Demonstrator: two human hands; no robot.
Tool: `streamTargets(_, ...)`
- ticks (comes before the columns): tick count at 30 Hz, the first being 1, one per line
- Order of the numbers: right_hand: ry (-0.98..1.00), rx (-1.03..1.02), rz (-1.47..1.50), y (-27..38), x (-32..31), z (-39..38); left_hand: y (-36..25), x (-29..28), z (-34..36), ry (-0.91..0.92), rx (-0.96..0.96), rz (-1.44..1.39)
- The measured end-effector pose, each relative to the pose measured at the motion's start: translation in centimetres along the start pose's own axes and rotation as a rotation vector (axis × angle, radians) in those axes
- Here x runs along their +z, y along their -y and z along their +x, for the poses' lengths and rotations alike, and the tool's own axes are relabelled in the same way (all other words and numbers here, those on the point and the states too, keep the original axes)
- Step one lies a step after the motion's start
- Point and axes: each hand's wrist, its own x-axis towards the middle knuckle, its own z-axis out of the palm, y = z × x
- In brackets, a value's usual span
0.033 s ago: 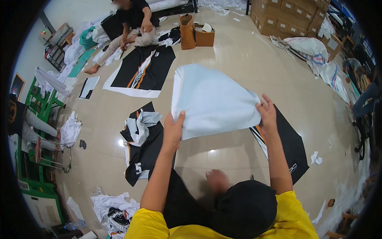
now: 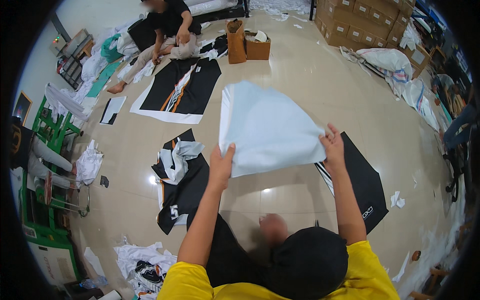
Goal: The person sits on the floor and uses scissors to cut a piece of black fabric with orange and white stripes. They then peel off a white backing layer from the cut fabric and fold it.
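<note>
We hold the pale cloth (image 2: pixel 270 130) up in the air over the shiny floor (image 2: pixel 285 192), out in front of us. Our left hand (image 2: pixel 219 165) pinches its low left edge, with the thumb on top and the other fingers hidden behind. Our right hand (image 2: pixel 334 150) pinches the right corner in a small, tight grip, and some of its fingers stick up past the cloth. Just now only a little has changed: the cloth slides a bit to the right, and our right hand dips and comes in a bit, so our two hands are a little nearer. No hand lets go. To us this looks like a small fix of the hold, so the work on the cloth seems to be in the middle, with the cloth not yet laid down. It sags a bit between our hands, and we cannot tell how many layers it has. By our right arm, a black piece (image 2: pixel 357 185) lies on the floor. By our left arm is a black top (image 2: pixel 192 172) with a crumpled gray rag (image 2: pixel 181 159) on it. Farther off lies a black panel (image 2: pixel 200 95), near a person (image 2: pixel 172 22) who sits. All of those stay where they were.
</note>
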Motion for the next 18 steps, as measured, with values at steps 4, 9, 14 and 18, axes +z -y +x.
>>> streamTargets(4,-0.06,0.04,-0.209,-10.4,-5.0,2.8,7.8,0.2,0.9,-0.03,-0.079,0.207)
streamTargets(9,-0.12,0.146,-0.436,-18.6,-8.2,2.0,16.4,-0.5,0.3,-0.042,-0.128,0.473)
streamTargets(14,-0.099,0.036,-0.693,-21.9,-9.1,-1.5,20.8,-3.2,-1.6,0.016,-0.229,0.651)
streamTargets(18,-0.095,-0.012,-0.745,-21.4,-8.7,-3.9,20.9,-4.5,-2.2,0.036,-0.313,0.633)
